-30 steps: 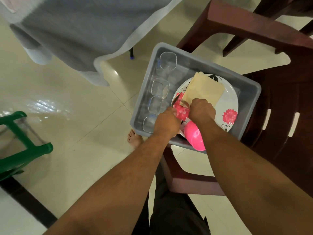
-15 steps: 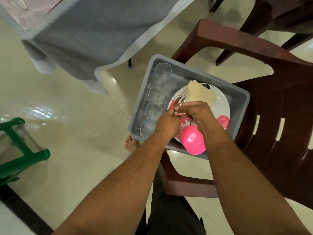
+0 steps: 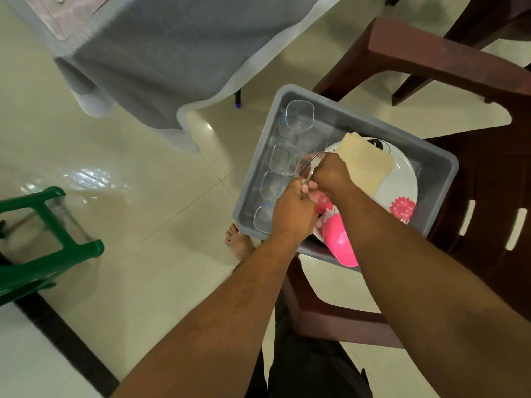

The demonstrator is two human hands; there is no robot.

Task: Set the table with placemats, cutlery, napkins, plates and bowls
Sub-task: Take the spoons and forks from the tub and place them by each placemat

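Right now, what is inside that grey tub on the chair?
Inside the grey tub: four clear square cups, a flowered plate, a beige folded napkin lying on it, a pink bowl. Anything under the plate is hidden.

Both hands have lifted the cutlery (image 3: 311,165) off the plate (image 3: 400,185), the fork tines now raised above the tub.
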